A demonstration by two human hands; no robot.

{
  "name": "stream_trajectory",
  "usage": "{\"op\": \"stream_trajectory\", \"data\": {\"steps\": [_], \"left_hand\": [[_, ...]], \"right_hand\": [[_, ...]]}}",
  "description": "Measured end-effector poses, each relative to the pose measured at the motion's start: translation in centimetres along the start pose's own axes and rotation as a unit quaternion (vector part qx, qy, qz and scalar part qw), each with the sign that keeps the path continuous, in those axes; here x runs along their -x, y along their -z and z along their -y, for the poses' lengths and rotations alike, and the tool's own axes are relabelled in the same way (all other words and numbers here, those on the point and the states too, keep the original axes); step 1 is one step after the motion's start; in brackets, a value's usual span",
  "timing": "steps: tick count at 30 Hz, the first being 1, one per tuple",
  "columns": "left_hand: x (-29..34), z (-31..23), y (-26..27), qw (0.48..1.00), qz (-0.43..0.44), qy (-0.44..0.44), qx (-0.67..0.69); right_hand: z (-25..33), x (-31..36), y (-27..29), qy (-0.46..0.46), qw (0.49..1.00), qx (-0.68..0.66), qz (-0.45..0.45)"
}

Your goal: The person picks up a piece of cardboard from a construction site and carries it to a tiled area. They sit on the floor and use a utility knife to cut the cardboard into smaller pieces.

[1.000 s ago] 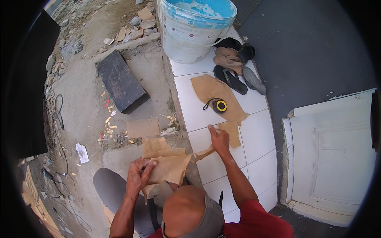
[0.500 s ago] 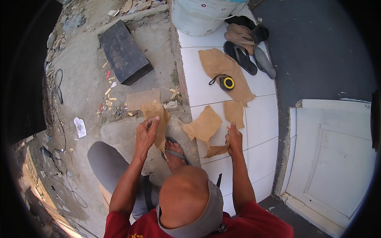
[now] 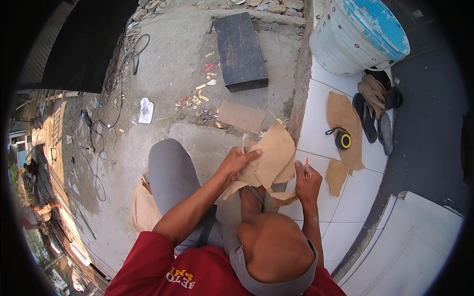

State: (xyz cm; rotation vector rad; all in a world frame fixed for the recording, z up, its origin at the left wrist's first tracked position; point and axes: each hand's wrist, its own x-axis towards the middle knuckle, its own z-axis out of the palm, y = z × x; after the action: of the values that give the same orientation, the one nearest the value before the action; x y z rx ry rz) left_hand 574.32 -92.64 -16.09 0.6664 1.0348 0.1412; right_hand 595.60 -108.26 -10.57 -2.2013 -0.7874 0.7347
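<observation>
My left hand is closed on several torn brown paper pieces, its thumb lying on top. They hang above my sandalled foot. Just right of them, my right hand is closed around a slim orange-tipped stick like a pencil. A curled brown scrap lies between the two hands; whether my right fingers touch it I cannot tell. On the white tiles to the right are a smaller brown piece and a large brown sheet, with a black and yellow tape measure on it.
A white bucket with blue inside stands at the far right, near several sandals. A black box rests on the concrete, close to a flat brown board and small scraps. A cable runs at left; a white door is at right.
My left hand has moved right, toward my right hand, and now holds a larger brown paper piece that lay near the tile edge. The whole view has swung to the left.
</observation>
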Motion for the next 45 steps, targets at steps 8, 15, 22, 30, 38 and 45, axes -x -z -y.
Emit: {"op": "stream_trajectory", "data": {"steps": [8, 15, 22, 30, 38, 45], "left_hand": [[0.6, -6.3, 13.3, 0.873, -0.275, -0.241, 0.322], [2.4, -7.5, 9.6, 0.942, -0.066, -0.162, 0.287], [0.3, -3.8, 5.6, 0.976, -0.016, -0.090, 0.197], [-1.9, -1.0, 0.8, 0.987, 0.040, -0.054, 0.145], [-3.1, 0.8, -4.4, 0.983, 0.083, 0.018, 0.163], [-5.5, 2.9, -5.4, 0.994, 0.047, -0.032, 0.090]], "right_hand": [[-3.3, -0.4, -3.4, -0.045, 0.997, 0.037, -0.048], [2.5, -8.0, -7.8, 0.070, 0.993, -0.061, -0.072], [5.2, -5.7, -7.4, -0.140, 0.829, -0.455, 0.292], [-1.9, -2.2, -4.3, -0.188, 0.838, -0.486, 0.160], [-6.7, -0.8, 0.0, -0.136, 0.908, -0.393, 0.055], [-8.5, -1.1, 3.5, -0.145, 0.960, -0.212, -0.116]]}}
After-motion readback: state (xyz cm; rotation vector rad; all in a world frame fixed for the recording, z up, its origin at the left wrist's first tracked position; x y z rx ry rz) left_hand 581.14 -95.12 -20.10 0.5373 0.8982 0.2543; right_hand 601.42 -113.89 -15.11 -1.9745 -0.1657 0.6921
